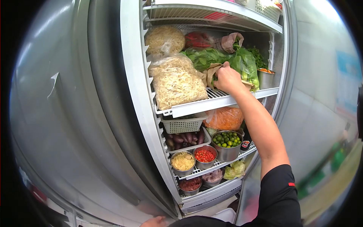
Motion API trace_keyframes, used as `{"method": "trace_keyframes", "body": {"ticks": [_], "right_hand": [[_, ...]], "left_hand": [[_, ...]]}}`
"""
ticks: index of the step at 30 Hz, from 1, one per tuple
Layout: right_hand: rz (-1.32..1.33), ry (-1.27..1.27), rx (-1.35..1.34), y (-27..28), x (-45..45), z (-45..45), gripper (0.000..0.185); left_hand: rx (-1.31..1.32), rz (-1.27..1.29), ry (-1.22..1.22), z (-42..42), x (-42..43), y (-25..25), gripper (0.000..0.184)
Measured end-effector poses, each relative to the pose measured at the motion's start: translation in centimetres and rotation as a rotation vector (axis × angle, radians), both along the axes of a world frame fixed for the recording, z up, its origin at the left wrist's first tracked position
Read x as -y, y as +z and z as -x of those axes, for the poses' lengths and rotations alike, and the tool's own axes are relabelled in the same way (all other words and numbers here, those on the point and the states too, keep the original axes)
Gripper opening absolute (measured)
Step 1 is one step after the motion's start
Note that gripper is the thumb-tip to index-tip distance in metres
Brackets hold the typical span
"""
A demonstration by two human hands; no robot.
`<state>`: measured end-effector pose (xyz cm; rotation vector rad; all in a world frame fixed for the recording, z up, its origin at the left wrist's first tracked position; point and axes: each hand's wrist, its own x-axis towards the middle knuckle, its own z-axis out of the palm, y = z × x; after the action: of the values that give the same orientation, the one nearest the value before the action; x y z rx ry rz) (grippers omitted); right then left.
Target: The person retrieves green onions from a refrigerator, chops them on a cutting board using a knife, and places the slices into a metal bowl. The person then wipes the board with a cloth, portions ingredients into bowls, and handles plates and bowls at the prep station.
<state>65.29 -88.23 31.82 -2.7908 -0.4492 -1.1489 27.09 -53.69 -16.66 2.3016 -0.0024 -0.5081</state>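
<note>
My right hand (228,78) reaches onto the upper-middle shelf of a fridge. Its fingers are closed on brown paper (210,74) lying around leafy greens. Bagged leafy greens (244,66) are just right of the hand, and more greens (206,57) lie behind it. To its left rests a clear bag of bean sprouts (177,81), with a second bag of sprouts (165,39) behind. Only part of my left hand (154,222) shows at the bottom edge, near the fridge's steel front; its fingers are too unclear to read.
The white shelf edge (223,102) runs below my right hand. Lower shelves hold a bag of shredded orange vegetable (224,118), eggplants (185,139), a pot of limes (227,152), and a bowl of red chilies (205,156). An open glass door (321,102) stands at right.
</note>
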Motion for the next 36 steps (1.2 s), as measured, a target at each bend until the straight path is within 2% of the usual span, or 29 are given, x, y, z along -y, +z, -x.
{"method": "trace_keyframes", "body": {"ticks": [1, 4, 5, 6, 7, 9, 11, 14, 15, 17, 18, 19, 20, 21, 22, 24, 28, 30, 34, 35, 36], "right_hand": [[-0.031, -0.015, 0.003, 0.1, -0.5, 0.3, 0.034], [-0.051, -0.090, -0.003, -0.2, -1.1, 0.4, 0.035], [-0.045, -0.116, -0.006, -0.2, -1.3, 0.5, 0.033], [-0.028, -0.131, -0.031, -0.2, -1.4, 0.8, 0.034], [-0.029, -0.147, -0.076, 0.1, -1.4, 0.2, 0.035], [-0.055, -0.128, -0.052, 0.0, -2.1, 0.3, 0.032], [-0.012, -0.069, 0.032, -0.2, -1.4, -1.2, 0.025], [-0.086, -0.065, 0.086, -0.4, -0.9, -2.1, 0.021], [-0.128, -0.072, 0.095, -0.5, -1.0, -1.9, 0.021], [-0.165, -0.012, 0.083, -0.5, -0.5, -1.5, 0.025], [-0.205, 0.040, 0.027, -0.2, -0.4, -1.1, 0.029], [-0.246, 0.004, 0.008, -0.1, -0.6, -1.1, 0.036], [-0.239, 0.010, 0.032, -0.1, -0.9, -0.6, 0.034], [-0.231, 0.007, 0.023, -0.2, -0.8, -0.7, 0.033], [-0.225, 0.005, 0.017, -0.3, -0.6, -1.0, 0.031], [-0.261, 0.012, -0.022, 0.0, -0.4, -0.7, 0.030], [-0.258, 0.070, -0.041, 0.4, 1.9, 0.6, 0.022], [-0.311, 0.114, -0.126, 1.6, 3.4, 3.5, 0.021], [-0.419, 0.102, -0.097, 2.3, 6.9, 9.5, 0.019], [-0.465, 0.145, -0.082, 2.3, 7.9, 11.2, 0.019], [-0.543, 0.228, -0.042, 2.0, 9.2, 12.1, 0.020]], "left_hand": [[-0.098, 0.033, -0.008, -1.3, 1.2, 2.2, 0.073], [-0.073, 0.065, -0.244, -5.9, 6.9, 10.7, 0.072], [0.039, 0.018, -0.335, -7.1, 8.9, 13.0, 0.071], [0.197, 0.073, -0.411, -8.4, 10.6, 13.6, 0.068], [0.267, 0.093, -0.490, -9.3, 12.4, 17.1, 0.063], [0.665, 0.239, -0.570, -12.3, 15.3, 19.2, 0.049], [0.802, 0.244, -0.393, -13.2, 18.1, 26.5, 0.038], [1.513, 0.307, -0.238, -17.2, 21.0, 34.2, 0.021], [1.597, 0.231, -0.161, -18.2, 21.6, 37.6, 0.017], [1.570, 0.057, 0.011, -21.7, 22.0, 43.2, 0.013], [1.573, 0.078, 0.100, -24.4, 22.2, 45.5, 0.015], [1.545, 0.038, 0.110, -26.7, 21.9, 47.7, 0.018], [1.507, -0.033, 0.066, -28.6, 21.5, 49.2, 0.018], [1.324, -0.119, 0.062, -30.1, 21.5, 50.4, 0.020], [1.292, -0.276, -0.018, -32.6, 21.5, 50.6, 0.023], [1.115, -0.294, -0.050, -34.9, 21.3, 50.6, 0.029], [1.104, -0.317, -0.041, -36.3, 21.5, 50.4, 0.034], [1.076, -0.275, -0.052, -35.9, 21.4, 50.6, 0.031], [1.157, -0.255, -0.122, -34.1, 21.2, 51.0, 0.037], [1.110, -0.184, -0.147, -34.9, 21.2, 50.9, 0.045], [1.097, -0.220, -0.203, -34.7, 21.2, 51.2, 0.058]]}}
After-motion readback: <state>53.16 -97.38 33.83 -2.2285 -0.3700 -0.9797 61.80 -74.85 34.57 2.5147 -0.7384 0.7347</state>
